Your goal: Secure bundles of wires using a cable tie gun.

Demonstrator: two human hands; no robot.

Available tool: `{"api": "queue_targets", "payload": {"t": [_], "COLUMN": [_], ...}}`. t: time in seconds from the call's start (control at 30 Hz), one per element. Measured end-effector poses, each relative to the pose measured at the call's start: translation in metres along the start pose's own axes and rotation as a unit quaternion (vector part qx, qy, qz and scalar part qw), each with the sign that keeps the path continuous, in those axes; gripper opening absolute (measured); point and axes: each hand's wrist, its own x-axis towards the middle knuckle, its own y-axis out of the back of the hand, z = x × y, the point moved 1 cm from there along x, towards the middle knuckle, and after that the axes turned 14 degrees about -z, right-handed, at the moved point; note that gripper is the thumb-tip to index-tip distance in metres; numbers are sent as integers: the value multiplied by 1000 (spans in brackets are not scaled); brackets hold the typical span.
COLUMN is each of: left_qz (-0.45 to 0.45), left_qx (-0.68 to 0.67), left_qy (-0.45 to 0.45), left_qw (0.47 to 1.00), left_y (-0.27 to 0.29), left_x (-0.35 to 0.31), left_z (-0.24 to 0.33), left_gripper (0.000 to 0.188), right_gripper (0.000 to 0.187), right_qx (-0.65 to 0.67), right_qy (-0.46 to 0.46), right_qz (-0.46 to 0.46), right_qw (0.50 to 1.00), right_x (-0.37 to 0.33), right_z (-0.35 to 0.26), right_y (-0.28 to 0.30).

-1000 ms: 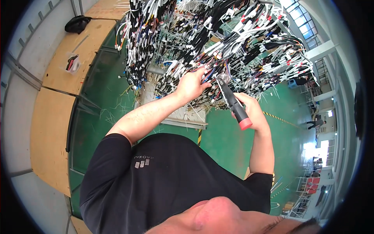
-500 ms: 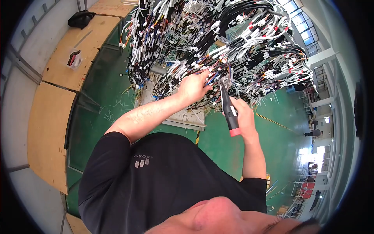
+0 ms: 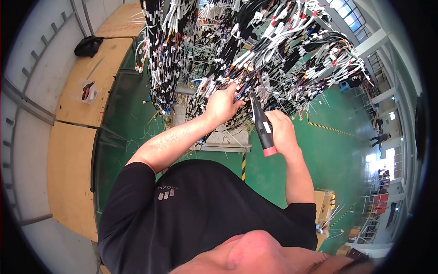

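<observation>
A dense mass of hanging wire harnesses (image 3: 214,55), black and white with small connectors and some coloured wires, fills the far middle. My left hand (image 3: 220,107) reaches into its lower part, fingers closed around a few coloured wires (image 3: 242,86); the fingertips are partly hidden among the cables. In my right hand (image 3: 284,133) is a black tapered hand tool with a red end (image 3: 261,123). Its narrow nose points away from me, at the wires just right of my left hand. Whether the nose touches a wire is too small to tell.
Wooden-topped tables (image 3: 75,178) run along the left, with a black bag (image 3: 88,46) and a clear plastic bag (image 3: 91,94). A pale board (image 3: 223,141) lies beneath the harnesses. On the right, a person (image 3: 379,139) stands far off and a cardboard box (image 3: 322,205) sits on the green floor.
The view has shifted, so the tables and floor appear farther right. Both hands stay at the wires, and the tool's nose sits slightly nearer to me, a bit left in the picture.
</observation>
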Motion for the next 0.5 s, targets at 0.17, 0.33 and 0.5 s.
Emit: {"api": "queue_targets", "payload": {"t": [0.17, 0.33, 0.5], "left_qz": [-20, 28, 9], "left_qx": [-20, -59, -19], "left_qy": [8, -36, 28], "left_qw": [1000, 997, 999], "left_y": [3, -5, -17], "left_x": [0, 8, 10], "left_z": [-2, -12, -4], "left_gripper": [54, 61, 59], "right_gripper": [13, 26, 48], "right_qx": [5, -33, 36], "right_qy": [-11, 34, 44], "right_qz": [53, 52, 40], "right_qw": [999, 998, 998], "right_x": [-6, -7, -6], "right_z": [2, 13, 25], "right_y": [-12, -18, -24]}}
